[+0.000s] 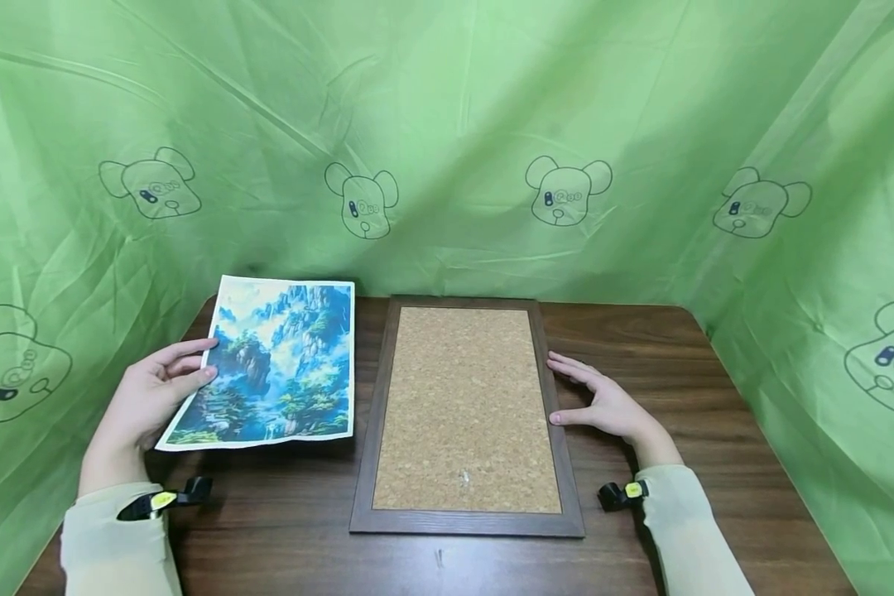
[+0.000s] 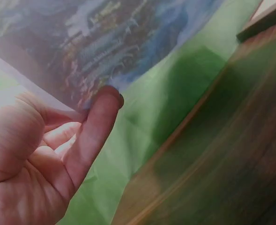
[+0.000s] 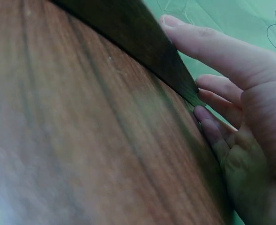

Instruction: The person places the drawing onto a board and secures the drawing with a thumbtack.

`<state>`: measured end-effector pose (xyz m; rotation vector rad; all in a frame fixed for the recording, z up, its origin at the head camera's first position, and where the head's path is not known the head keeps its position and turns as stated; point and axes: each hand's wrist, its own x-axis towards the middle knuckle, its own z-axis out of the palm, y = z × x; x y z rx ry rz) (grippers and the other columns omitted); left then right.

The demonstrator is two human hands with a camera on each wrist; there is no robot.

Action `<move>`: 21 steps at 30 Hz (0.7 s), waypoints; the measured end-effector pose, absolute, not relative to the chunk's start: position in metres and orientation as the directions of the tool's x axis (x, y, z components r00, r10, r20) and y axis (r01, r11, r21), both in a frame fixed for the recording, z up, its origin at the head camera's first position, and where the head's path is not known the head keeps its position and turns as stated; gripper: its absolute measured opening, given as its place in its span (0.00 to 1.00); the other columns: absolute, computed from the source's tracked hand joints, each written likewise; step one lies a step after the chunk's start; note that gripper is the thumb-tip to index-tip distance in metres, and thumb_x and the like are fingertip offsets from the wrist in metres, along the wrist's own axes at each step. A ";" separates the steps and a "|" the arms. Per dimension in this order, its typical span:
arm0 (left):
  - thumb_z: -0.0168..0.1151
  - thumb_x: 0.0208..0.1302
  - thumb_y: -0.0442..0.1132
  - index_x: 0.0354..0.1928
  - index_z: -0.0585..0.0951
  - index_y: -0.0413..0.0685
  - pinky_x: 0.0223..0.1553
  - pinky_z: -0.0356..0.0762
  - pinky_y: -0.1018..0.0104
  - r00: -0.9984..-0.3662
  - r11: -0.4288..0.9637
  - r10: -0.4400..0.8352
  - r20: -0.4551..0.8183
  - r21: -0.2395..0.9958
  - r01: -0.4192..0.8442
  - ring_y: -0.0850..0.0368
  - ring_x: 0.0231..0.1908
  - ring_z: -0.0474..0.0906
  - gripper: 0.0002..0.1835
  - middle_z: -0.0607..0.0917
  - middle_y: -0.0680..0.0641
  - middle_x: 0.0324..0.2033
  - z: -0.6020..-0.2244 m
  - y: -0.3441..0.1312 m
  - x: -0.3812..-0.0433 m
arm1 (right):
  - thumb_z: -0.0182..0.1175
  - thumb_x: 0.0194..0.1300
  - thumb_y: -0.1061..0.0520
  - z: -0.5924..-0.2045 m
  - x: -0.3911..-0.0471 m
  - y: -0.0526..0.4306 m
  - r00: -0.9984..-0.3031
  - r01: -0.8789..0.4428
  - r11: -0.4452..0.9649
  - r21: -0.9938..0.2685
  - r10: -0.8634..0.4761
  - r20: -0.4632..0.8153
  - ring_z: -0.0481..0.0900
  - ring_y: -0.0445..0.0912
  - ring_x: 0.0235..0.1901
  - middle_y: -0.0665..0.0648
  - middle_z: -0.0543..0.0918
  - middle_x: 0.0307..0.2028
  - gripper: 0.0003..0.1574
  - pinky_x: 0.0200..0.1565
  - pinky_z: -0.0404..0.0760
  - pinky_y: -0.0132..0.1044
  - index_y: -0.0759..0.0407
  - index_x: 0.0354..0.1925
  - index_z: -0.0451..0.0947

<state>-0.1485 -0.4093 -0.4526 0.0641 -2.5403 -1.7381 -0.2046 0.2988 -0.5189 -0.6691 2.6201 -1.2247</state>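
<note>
My left hand (image 1: 145, 396) pinches the left edge of a printed landscape picture (image 1: 286, 364), a white-bordered sheet with blue mountains and green trees. The sheet is raised off the table and tilted, its edge between thumb and fingers, as the left wrist view also shows. To its right a cork board (image 1: 465, 397) with a dark wooden frame (image 1: 465, 522) lies flat. Against the frame's right side rests my right hand (image 1: 612, 406), thumb and fingers extended and apart. Close up in the right wrist view, the fingertips meet the frame's side (image 3: 128, 33).
A small clear object (image 1: 464, 477), possibly a pushpin, is on the cork near its bottom. Another tiny item (image 1: 439, 557) lies on the brown wooden table (image 1: 283, 530) in front of the frame. Green cloth (image 1: 454, 99) with bear drawings hangs behind and at both sides.
</note>
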 end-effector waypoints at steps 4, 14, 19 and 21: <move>0.72 0.75 0.33 0.74 0.79 0.47 0.29 0.88 0.64 -0.999 0.214 -0.048 0.021 0.977 0.010 0.59 0.32 0.91 0.28 0.93 0.60 0.44 -0.452 -0.404 -0.150 | 0.84 0.60 0.43 -0.518 -0.205 0.298 -0.883 -0.326 0.556 -0.765 -0.468 0.036 0.60 0.56 0.81 0.50 0.61 0.85 0.62 0.77 0.62 0.62 0.44 0.85 0.66; 0.72 0.74 0.29 0.72 0.80 0.41 0.30 0.90 0.61 -0.999 0.073 0.040 0.017 0.997 0.020 0.56 0.34 0.92 0.27 0.94 0.53 0.44 -0.455 -0.370 -0.163 | 0.85 0.60 0.42 -0.519 -0.205 0.299 -0.882 -0.318 0.550 -0.772 -0.471 0.028 0.60 0.55 0.82 0.48 0.60 0.85 0.62 0.77 0.62 0.61 0.43 0.85 0.65; 0.74 0.73 0.32 0.72 0.79 0.39 0.32 0.90 0.63 -0.999 0.109 0.045 0.030 0.993 0.035 0.58 0.35 0.92 0.27 0.93 0.53 0.43 -0.453 -0.340 -0.172 | 0.85 0.60 0.43 -0.518 -0.206 0.299 -0.882 -0.317 0.554 -0.770 -0.471 0.025 0.59 0.55 0.82 0.49 0.60 0.86 0.62 0.77 0.63 0.61 0.45 0.85 0.65; 0.74 0.73 0.33 0.72 0.79 0.38 0.33 0.89 0.64 -0.998 0.111 0.041 0.039 0.993 0.043 0.58 0.35 0.91 0.28 0.93 0.53 0.43 -0.452 -0.326 -0.175 | 0.85 0.60 0.43 -0.518 -0.206 0.299 -0.883 -0.319 0.557 -0.767 -0.469 0.026 0.59 0.55 0.82 0.49 0.60 0.85 0.62 0.77 0.63 0.60 0.45 0.85 0.65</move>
